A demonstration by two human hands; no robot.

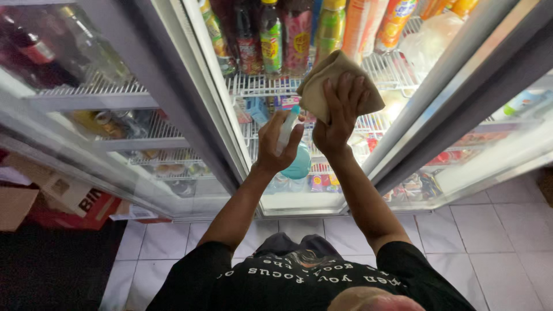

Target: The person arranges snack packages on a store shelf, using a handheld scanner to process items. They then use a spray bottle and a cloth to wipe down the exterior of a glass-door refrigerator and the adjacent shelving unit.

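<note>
Tan cloth (337, 85): folded, pressed flat against the glass door (299, 167) of the drinks fridge, high on the pane.
Right hand (339, 115): fingers spread wide over the lower half of the cloth, palm pushing it against the glass.
Left hand (279, 143): closed around the neck of a spray bottle, just beside the right hand and slightly lower.
Spray bottle (294, 151): pale nozzle and neck sticking up above the fingers, teal body showing below the hand, held in front of the same pane.
Behind the glass: wire shelves (259, 83) with upright drink bottles (271, 34) in green, red and orange.
Floor (495, 242): white tiles below the fridge.
Left edge: cardboard boxes (63, 196) on the floor beside the neighbouring fridge door.
</note>
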